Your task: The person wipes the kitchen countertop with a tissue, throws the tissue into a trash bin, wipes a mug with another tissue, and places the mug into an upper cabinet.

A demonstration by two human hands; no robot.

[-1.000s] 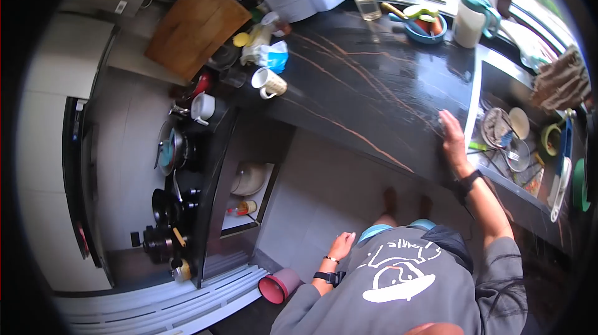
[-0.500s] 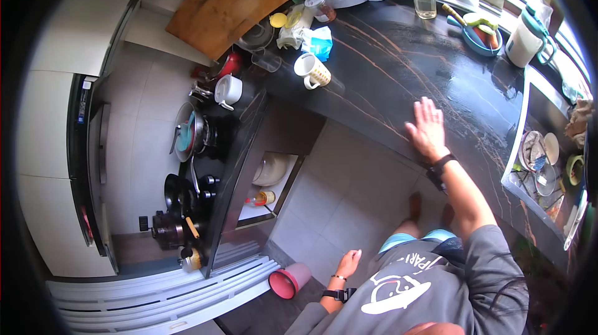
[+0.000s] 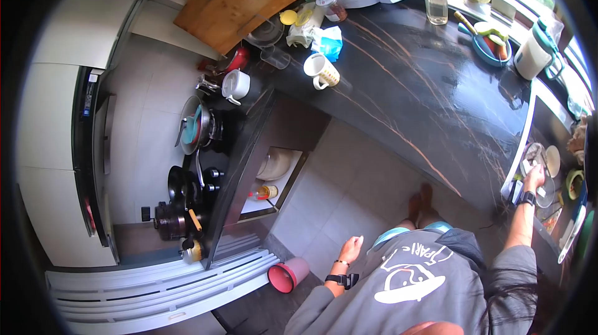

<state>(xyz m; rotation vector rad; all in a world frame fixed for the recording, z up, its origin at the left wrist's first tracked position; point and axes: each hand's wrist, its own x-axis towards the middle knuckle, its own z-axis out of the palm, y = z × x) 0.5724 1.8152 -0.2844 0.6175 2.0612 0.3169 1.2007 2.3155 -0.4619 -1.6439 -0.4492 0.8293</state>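
My right hand (image 3: 534,179) reaches into the sink at the right, its fingers closed on the edge of a greyish-white cloth (image 3: 533,153). Beside it in the sink are a pale round dish (image 3: 552,160) and a clear round item partly under the hand. My left hand (image 3: 351,250) hangs low in front of my body above the floor, fingers curled together, with nothing visible in it. A patterned white mug (image 3: 321,71) stands on the dark counter (image 3: 405,86), away from both hands.
Along the window side stand a clear bottle (image 3: 436,2), a blue bowl of peeled vegetables (image 3: 491,45) and a teal-lidded jug (image 3: 534,51). A cutting board (image 3: 240,2) and pans (image 3: 193,124) are at the left. A pink bin (image 3: 289,274) is on the floor.
My right hand has moved from lying spread on the counter to the cloth in the sink at the right. My left hand has stayed low beside my body.
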